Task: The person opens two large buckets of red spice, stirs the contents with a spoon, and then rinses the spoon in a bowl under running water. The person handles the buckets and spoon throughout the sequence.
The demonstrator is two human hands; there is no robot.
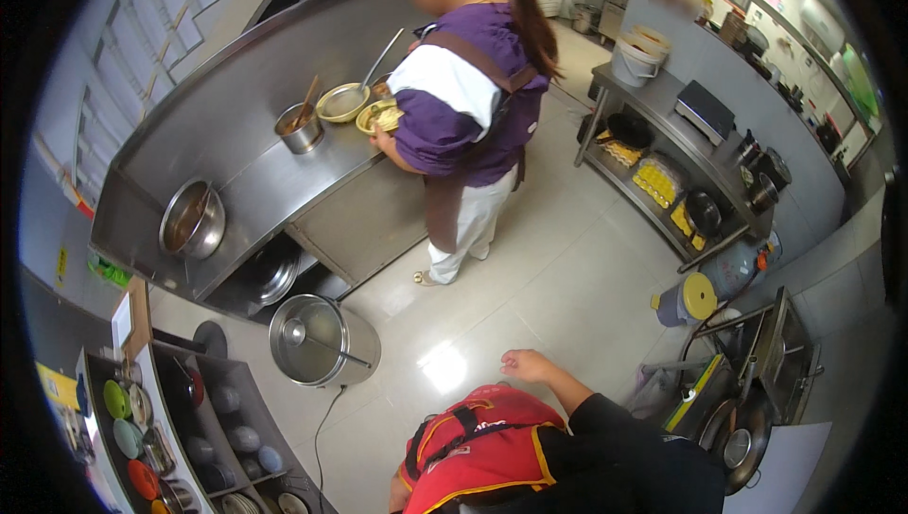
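Note:
My right hand (pixel 527 365) is held out in front of the red apron (pixel 482 436), above the tiled floor. Its fingers are loosely curled in, and nothing shows in them. Of my left arm only a sliver of skin appears at the bottom edge beside the apron; its fingers are hidden. Ahead on the left stands a tall steel pot (pixel 362 347) of cloudy liquid, with a long-handled ladle (pixel 295 332) across it. Beyond, a person in a purple top (pixel 475 102) faces the steel counter (pixel 248 180), one hand at a yellow bowl of food (pixel 379 117).
On the counter are a steel pot (pixel 300 132), another yellow bowl (pixel 342 102) and a steel mixing bowl (pixel 193 219). A cord (pixel 319 436) trails over the floor. Right: a steel shelf table (pixel 667 102), a lidded bin (pixel 684 299), a wok (pixel 752 443). Lower left: a dish shelf (pixel 152 372).

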